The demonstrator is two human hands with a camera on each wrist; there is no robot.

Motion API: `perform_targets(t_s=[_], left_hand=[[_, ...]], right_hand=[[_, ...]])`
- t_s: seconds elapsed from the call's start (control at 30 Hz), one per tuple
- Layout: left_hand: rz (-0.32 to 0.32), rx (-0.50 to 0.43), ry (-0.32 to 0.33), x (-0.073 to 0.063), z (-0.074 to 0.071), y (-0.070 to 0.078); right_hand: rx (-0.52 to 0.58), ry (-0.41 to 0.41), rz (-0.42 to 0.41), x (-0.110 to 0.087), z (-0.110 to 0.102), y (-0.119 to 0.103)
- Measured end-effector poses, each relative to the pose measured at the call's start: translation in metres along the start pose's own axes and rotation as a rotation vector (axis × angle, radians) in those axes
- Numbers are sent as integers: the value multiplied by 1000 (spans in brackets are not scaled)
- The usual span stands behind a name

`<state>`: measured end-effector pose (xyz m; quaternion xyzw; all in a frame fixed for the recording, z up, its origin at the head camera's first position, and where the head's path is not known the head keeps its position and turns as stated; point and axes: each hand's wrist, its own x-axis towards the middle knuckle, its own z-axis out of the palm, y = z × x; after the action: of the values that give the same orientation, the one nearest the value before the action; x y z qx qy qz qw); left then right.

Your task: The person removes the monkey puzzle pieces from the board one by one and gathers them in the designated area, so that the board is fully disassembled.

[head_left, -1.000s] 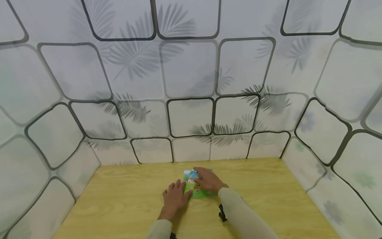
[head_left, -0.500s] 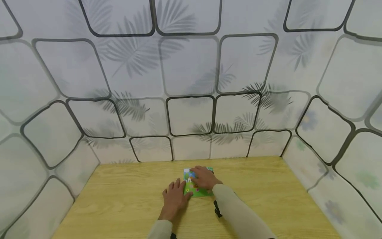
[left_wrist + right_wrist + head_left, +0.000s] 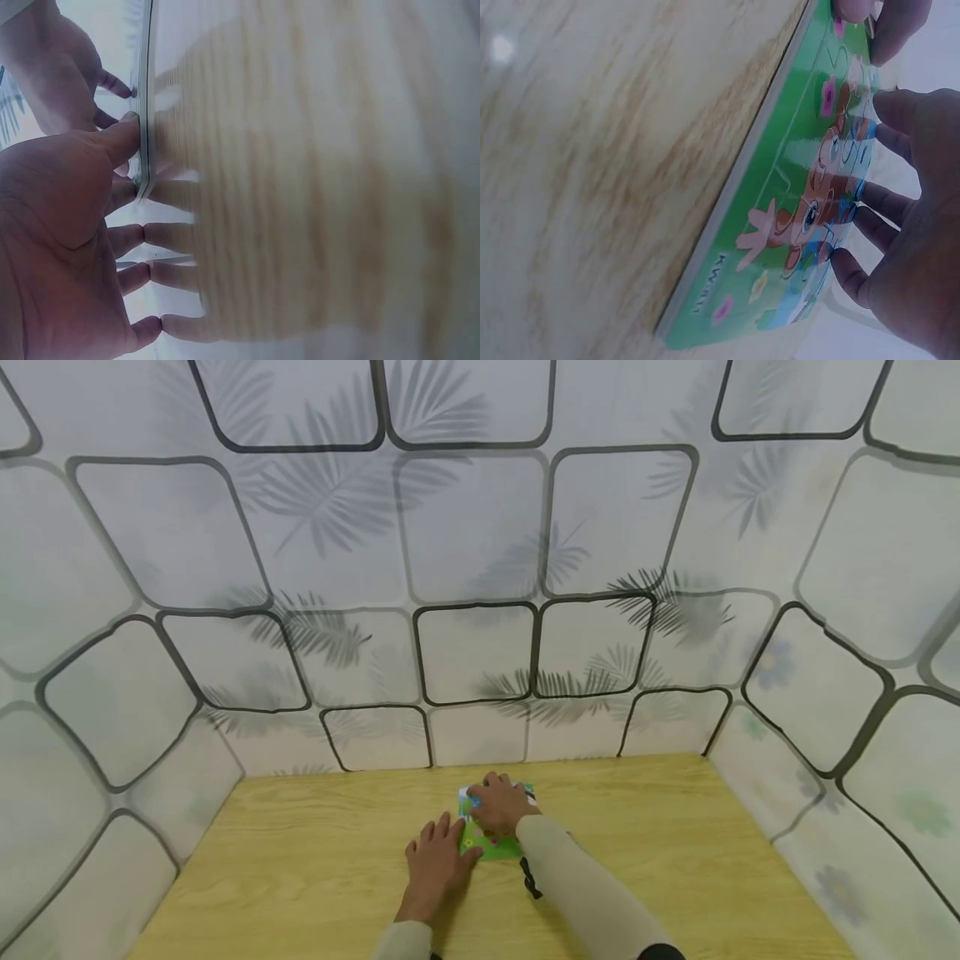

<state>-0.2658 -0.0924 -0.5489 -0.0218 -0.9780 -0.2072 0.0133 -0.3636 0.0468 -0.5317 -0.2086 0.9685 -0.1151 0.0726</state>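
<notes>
A small, flat jigsaw puzzle lies on the table, green with cartoon animals, flowers and blue sky. Its interlocking seams and glossy face show in the right wrist view, where the puzzle is seen from its near edge. My left hand lies flat at its left side, fingers spread on the table and thumb on the edge. From above, my right hand touches the puzzle's face with its fingertips and covers much of the picture. In the right wrist view the right hand has its fingers spread across the upper part.
The wood-grain table ends at a patterned cloth wall just behind the puzzle. Similar cloth walls stand left and right. Dark straps show near both light sleeves.
My right hand has slid leftward over the puzzle, hiding more of its middle and uncovering its right edge. The left hand has stayed in place at the left edge.
</notes>
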Motion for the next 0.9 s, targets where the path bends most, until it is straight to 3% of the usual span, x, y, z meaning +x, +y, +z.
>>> perform_targets(t_s=[0.9], left_hand=[[-45, -34, -38, 4, 4, 1]], right_hand=[[35, -66, 67, 18, -8, -8]])
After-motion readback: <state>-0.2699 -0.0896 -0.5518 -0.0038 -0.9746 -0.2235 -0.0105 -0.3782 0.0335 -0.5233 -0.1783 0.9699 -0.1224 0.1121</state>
